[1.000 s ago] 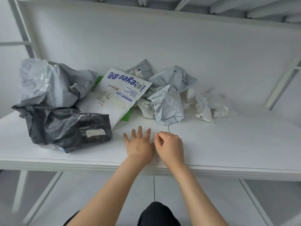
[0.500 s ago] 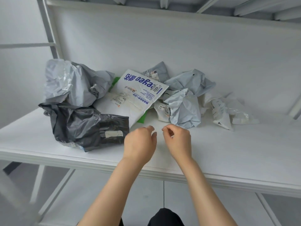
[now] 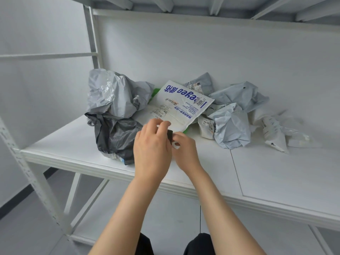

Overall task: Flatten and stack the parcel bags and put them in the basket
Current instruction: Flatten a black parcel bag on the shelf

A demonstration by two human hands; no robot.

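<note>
1. Parcel bags [image 3: 230,126] lie crumpled in a heap on the white shelf board [image 3: 276,172].
2. A pale grey bag [image 3: 114,94] bulks at the heap's left, touching the dark grey bag [image 3: 114,137] in front of it.
3. A white bag with blue print [image 3: 180,105] lies fairly flat mid-heap.
4. The left hand [image 3: 150,144] curls its fingers at the dark grey bag's right end; its grip is hidden.
5. The right hand [image 3: 184,151] pinches that bag's corner.

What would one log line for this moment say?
right hand: pinches dark grey bag corner | left hand: beside it, grip unclear | other bags: crumpled on shelf
</note>
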